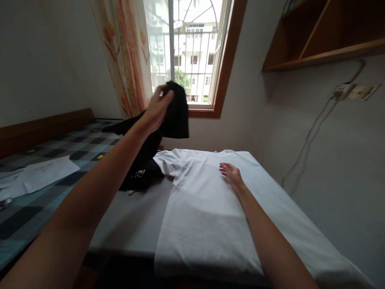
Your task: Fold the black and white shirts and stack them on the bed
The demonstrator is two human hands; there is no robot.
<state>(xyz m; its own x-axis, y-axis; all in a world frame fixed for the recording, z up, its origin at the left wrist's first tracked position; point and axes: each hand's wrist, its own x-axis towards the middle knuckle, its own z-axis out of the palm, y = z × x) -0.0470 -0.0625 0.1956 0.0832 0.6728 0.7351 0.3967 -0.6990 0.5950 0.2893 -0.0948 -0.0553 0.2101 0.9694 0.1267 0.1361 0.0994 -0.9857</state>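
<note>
At the far left, a long brown wooden board [45,127] edges a blue, grey and black checked cloth cover [18,216], on which lie loose white paper sheets [49,173]; their faint print is too small to read. An orange and cream flower-patterned curtain [129,52] hangs behind. Next comes a pale grey flat surface [135,220], with a bunched black cloth piece [150,180] resting on it; the short white lettering [138,174] there is not clearly legible. Above it, the left hand [161,104] pinches a limp black fabric garment [177,116] between thumb and fingers, raised before the barred window [192,52], its loose end hanging downward. I cannot tell whether both black parts are one piece. Further right, a plain white short-sleeved T-shirt [198,208] lies flat, its long axis running from the near edge toward the window, its hem nearest and one sleeve pointing left. Over it, the right hand [231,173] has loosely spread, slightly bent fingers and grips nothing; whether it touches is unclear. At upper right is an open brown wooden wall shelf [331,58] with divided compartments, the contents too dark to identify.
</note>
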